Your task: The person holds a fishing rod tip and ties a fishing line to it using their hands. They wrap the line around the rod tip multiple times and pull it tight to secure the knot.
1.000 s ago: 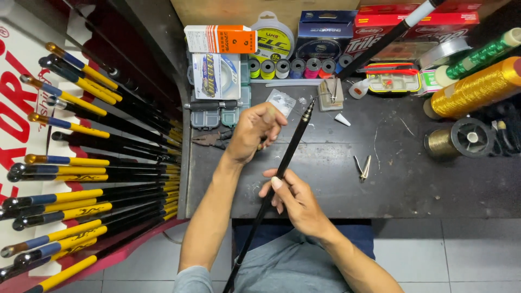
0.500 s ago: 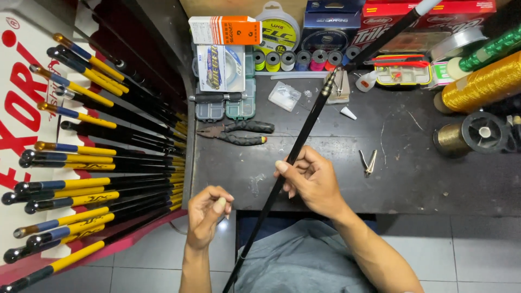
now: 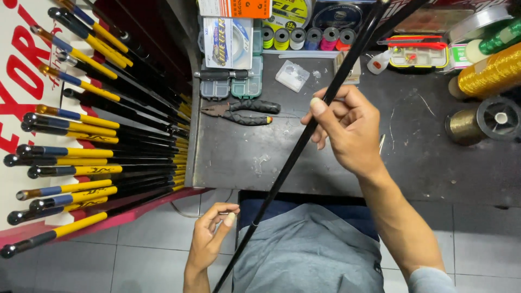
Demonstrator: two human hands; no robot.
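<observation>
A long thin black rod [image 3: 282, 176] runs diagonally from beside my lap up to the top right, crossing the dark workbench [image 3: 244, 157]. My right hand [image 3: 347, 127] grips the rod above the bench, thumb on top and fingers wrapped round it. My left hand [image 3: 213, 236] hangs below the bench's front edge, over the tiled floor and just left of the rod's lower part. Its thumb and forefinger are pinched together. Whether something small sits between them is too fine to tell.
Black-handled pliers [image 3: 239, 111] lie on the bench left of the rod, with small tackle boxes [image 3: 233, 81] and a clear plastic case [image 3: 293, 76] behind. Thread spools [image 3: 304, 38] line the back. Gold thread spools [image 3: 488, 70] stand right. Many yellow-and-black rods [image 3: 81, 135] fill a rack left.
My left hand has left the benchtop and dropped below its front edge, closing into a pinch. My right hand has slid up the rod over the bench.
</observation>
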